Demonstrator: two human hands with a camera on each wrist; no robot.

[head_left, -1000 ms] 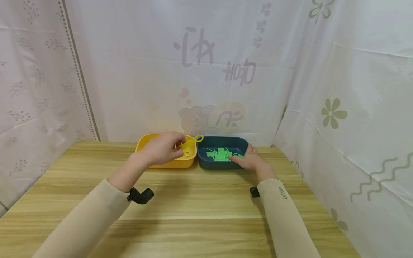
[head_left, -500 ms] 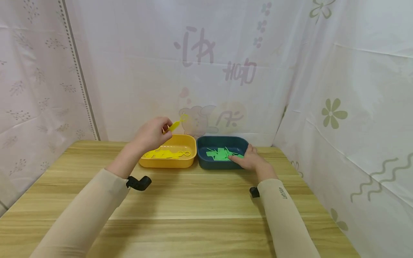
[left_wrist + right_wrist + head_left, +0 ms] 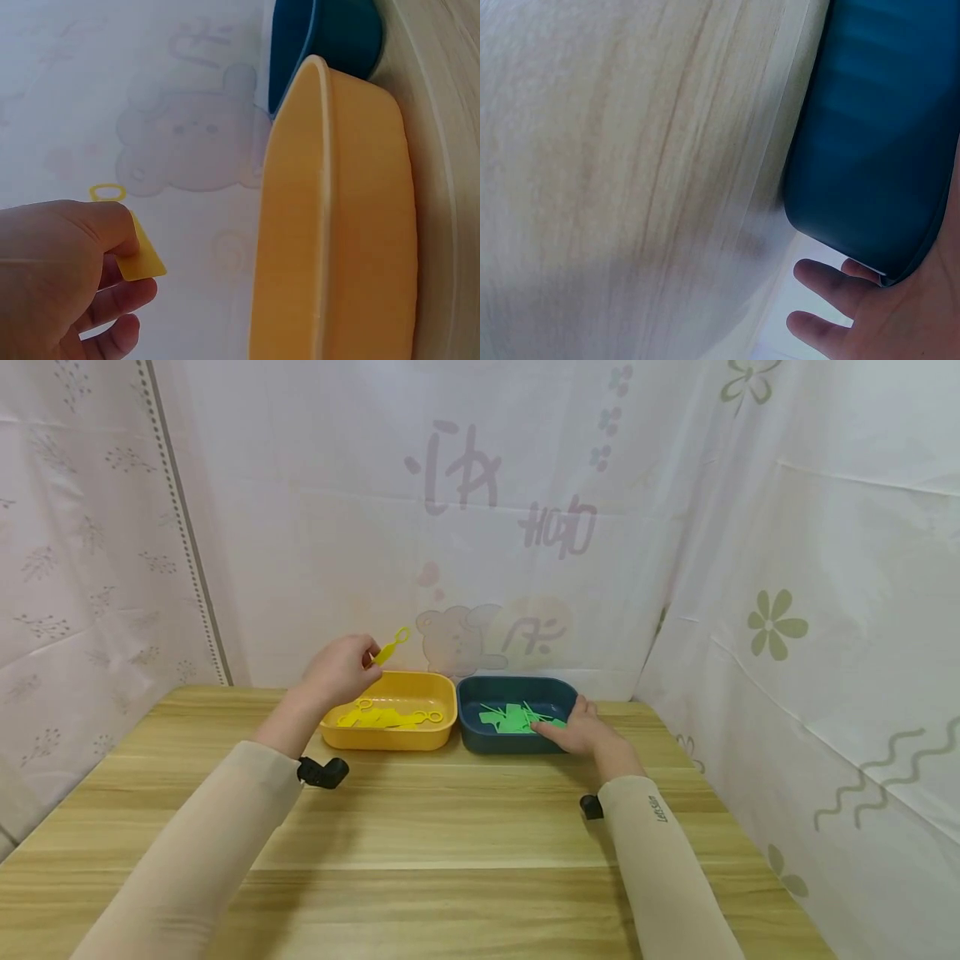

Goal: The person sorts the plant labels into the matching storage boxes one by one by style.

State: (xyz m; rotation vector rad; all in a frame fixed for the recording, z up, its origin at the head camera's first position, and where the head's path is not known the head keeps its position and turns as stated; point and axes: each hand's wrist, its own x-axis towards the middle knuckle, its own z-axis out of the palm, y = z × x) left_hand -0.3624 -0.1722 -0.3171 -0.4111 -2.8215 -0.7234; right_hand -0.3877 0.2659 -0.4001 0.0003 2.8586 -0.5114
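Observation:
My left hand (image 3: 339,670) pinches a flat yellow plastic tag (image 3: 386,653) with a ring at its far end, held over the back left of a yellow bin (image 3: 386,741). In the left wrist view the tag's wide end (image 3: 142,259) shows between thumb and fingers. More yellow tags (image 3: 378,718) lie inside that bin. To the right stands a dark blue bin (image 3: 498,744), with flat green pieces and thin green strips (image 3: 514,718) in it. My right hand (image 3: 585,732) holds its right end, thumb over the rim and fingers along the outside.
Both bins stand side by side at the back of a wooden table (image 3: 450,843). A printed white curtain (image 3: 337,527) hangs right behind them, and another curtain (image 3: 840,652) runs along the right side.
My left hand has risen out of the yellow bin with the yellow tag, then shifted a little left. My right hand and both bins have stayed in place.

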